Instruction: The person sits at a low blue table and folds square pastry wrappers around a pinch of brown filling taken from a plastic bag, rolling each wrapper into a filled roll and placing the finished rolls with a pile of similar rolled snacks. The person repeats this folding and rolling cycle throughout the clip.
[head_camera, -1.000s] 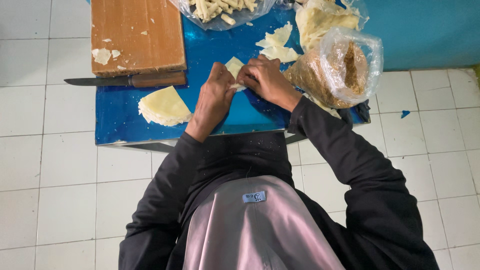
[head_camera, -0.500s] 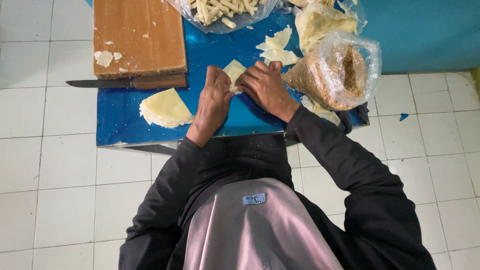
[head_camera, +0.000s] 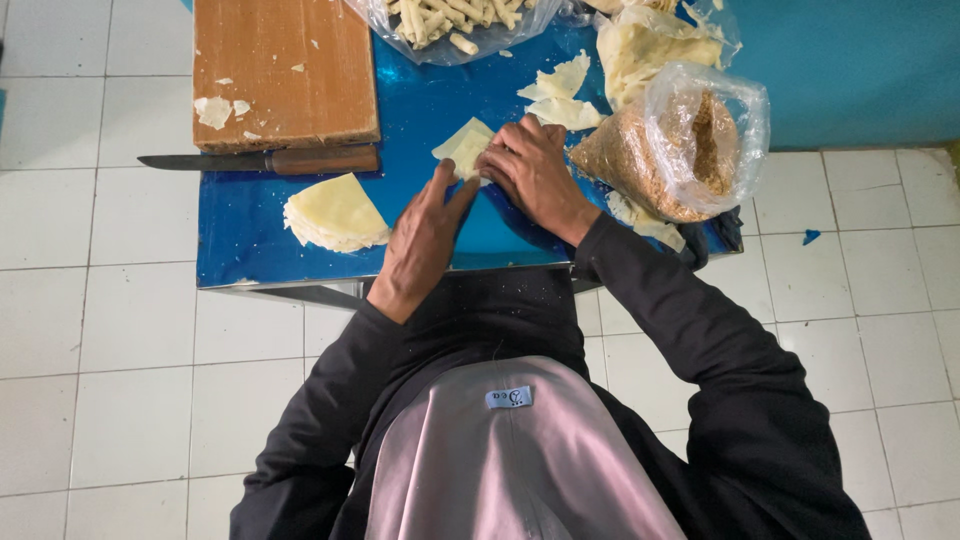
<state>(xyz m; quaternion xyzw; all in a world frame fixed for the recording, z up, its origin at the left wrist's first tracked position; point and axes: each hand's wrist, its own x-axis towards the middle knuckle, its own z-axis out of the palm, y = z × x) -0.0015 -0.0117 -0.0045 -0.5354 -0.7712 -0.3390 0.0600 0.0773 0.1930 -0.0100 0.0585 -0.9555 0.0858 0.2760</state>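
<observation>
On the blue table (head_camera: 250, 240), just above its middle, both hands meet over a pale wrapper sheet (head_camera: 462, 148). At about one o'clock from the left hand (head_camera: 425, 240), the right hand (head_camera: 535, 175) lies curled over the sheet's near edge, fingers bent and pressing it down as if rolling it. The left hand's fingers are stretched nearly straight, their tips touching the sheet's lower corner; nothing is held in its palm. The sheet looks thin, light and limp, likely to tear or crease, so it seems best taken by its edges with fingertips. At nine o'clock from the hands sits a stack of wrappers (head_camera: 335, 212); beyond it lie a knife (head_camera: 265, 160) and a wooden board (head_camera: 285, 65). At three o'clock stands a bag of filling (head_camera: 680, 150); at twelve o'clock, a bag of finished rolls (head_camera: 450, 20).
</observation>
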